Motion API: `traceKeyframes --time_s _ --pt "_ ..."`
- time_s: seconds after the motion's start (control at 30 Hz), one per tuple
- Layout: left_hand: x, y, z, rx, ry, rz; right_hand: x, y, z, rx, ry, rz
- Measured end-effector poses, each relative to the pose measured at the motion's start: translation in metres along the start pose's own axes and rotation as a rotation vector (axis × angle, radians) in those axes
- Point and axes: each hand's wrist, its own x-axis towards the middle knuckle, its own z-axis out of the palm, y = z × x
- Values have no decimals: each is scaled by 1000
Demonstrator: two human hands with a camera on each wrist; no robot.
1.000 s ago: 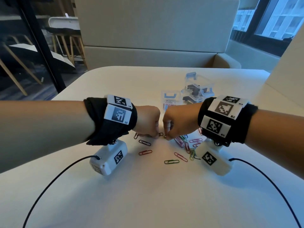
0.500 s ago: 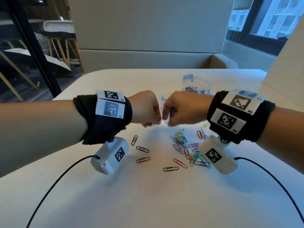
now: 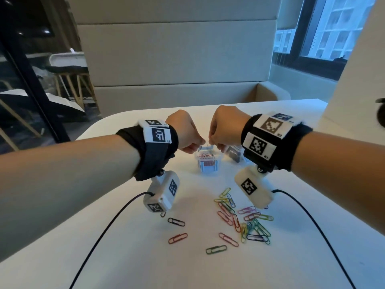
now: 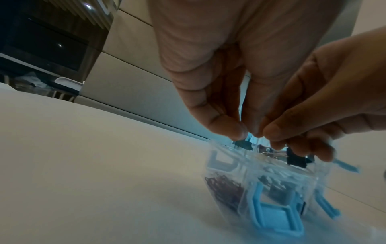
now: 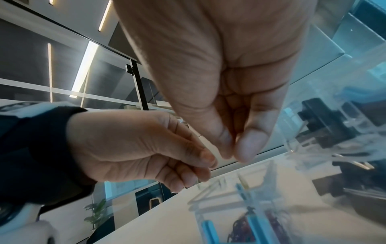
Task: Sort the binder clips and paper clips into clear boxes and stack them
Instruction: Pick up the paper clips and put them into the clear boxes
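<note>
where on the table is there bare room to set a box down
Bare patches: the near table edge in front of the loose paper clips, and the left side beyond the left hand. Crowded: around the clear box under both hands, and the clip pile at right.

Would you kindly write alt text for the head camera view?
Left hand and right hand, fingers curled, meet above a clear box with blue latches holding paper clips. Coloured paper clips lie scattered on the white table nearer the viewer.
</note>
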Motion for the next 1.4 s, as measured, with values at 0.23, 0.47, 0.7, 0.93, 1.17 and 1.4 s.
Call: traceKeyframes --time_s 0.23,0.47,0.7,0.93,1.17,1.4 --pt "-20 -15 -10 135 -79 39 -22 2 2 102 -42 -44" --pt "-71 -49 -17 387 -281 42 -64 -23 27 64 -274 -239" --pt "-95 -67 -15 638 -207 59 -81 -45 54 -20 -372 -330" --pt "-93 -72 -14 500 -236 -6 -76 -55 65 -71 -362 -331" --pt "-98 -71 -13 580 -349 -4 -81 -49 54 -126 -400 -361" --pt "-106 -69 -11 577 -284 59 -104 -32 36 -144 -397 -430"
